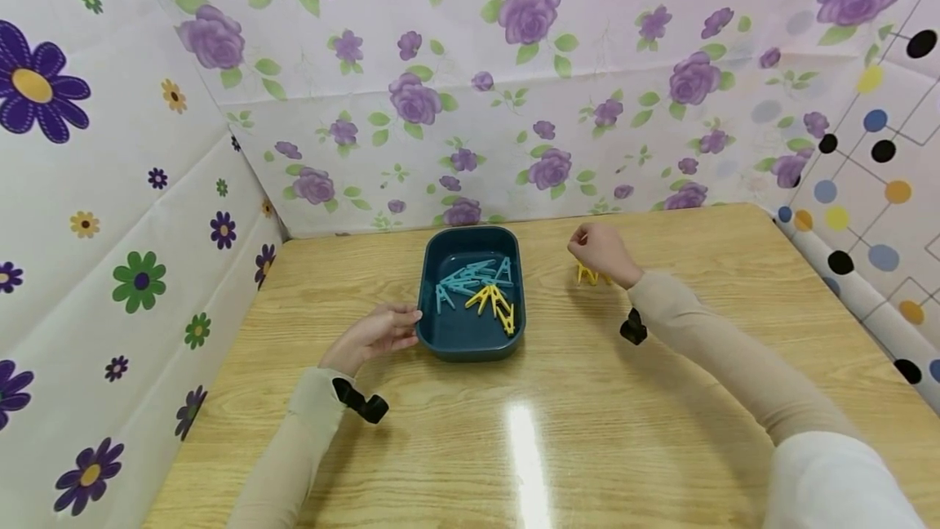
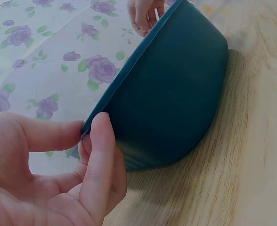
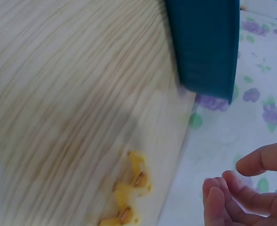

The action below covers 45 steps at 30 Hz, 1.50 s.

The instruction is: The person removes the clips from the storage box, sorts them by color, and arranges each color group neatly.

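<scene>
hovering to the right of the dark teal box (image 1: 455, 335), a right hand (image 1: 605, 253) hung above a short row of yellow clips (image 3: 123, 194) that lay on the wooden surface (image 1: 441, 447). its fingers were loosely curved, the thumb apart from the fingertips, with nothing to be seen between them. from those fingertips, the clips lay below and slightly toward the box's near end, partly hidden under the hand. their row seemed to run crosswise to the box's long axis, which ran from its near end to its far end. the right hand was much the nearer to them; the left hand (image 1: 378, 333) was across the box, thumb and fingers pinching its left rim. inside the box lay blue clips (image 1: 461, 282), with more yellow clips (image 1: 508, 321) toward its near right corner.
</scene>
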Each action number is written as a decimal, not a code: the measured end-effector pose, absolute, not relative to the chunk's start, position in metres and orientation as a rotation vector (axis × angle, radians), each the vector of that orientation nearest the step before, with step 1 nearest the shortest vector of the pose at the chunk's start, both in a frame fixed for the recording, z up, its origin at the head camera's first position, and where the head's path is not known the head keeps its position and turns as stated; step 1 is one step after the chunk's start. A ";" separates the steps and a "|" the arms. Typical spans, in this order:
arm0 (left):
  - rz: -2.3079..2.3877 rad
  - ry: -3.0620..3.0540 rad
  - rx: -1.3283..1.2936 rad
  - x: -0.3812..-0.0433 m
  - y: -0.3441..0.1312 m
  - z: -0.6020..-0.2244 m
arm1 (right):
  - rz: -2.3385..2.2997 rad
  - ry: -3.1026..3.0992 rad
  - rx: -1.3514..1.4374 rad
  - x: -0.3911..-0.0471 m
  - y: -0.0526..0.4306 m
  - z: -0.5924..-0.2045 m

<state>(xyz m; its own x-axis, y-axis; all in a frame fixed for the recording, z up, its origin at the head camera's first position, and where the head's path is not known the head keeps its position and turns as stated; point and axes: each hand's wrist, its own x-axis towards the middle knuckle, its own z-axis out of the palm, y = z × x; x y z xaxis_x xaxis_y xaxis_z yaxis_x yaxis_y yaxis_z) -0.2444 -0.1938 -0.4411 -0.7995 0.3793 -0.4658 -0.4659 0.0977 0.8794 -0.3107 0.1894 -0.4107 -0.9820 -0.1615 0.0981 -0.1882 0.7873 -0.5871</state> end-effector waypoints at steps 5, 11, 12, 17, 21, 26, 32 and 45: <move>1.762 1.756 -0.099 -0.244 -0.195 -0.441 | 1.019 -2.966 0.295 -0.313 0.174 -0.405; 1.752 1.763 -0.135 -0.245 -0.196 -0.442 | 1.026 -2.979 0.354 -0.317 0.153 -0.395; 1.748 1.768 -0.139 -0.245 -0.196 -0.442 | 1.034 -2.988 0.359 -0.317 0.149 -0.394; 1.738 1.785 -0.171 -0.246 -0.196 -0.442 | 1.103 -3.056 0.375 -0.318 0.133 -0.385; 1.746 1.769 -0.180 -0.245 -0.196 -0.441 | 1.075 -3.056 0.439 -0.319 0.120 -0.380; 1.768 1.745 -0.183 -0.244 -0.195 -0.440 | 1.027 -3.111 0.566 -0.320 0.102 -0.374; 1.780 1.742 -0.191 -0.242 -0.195 -0.439 | 1.017 -3.211 0.667 -0.322 0.081 -0.373; 1.792 1.750 -0.228 -0.242 -0.196 -0.441 | 0.637 -3.546 0.466 -0.318 0.042 -0.388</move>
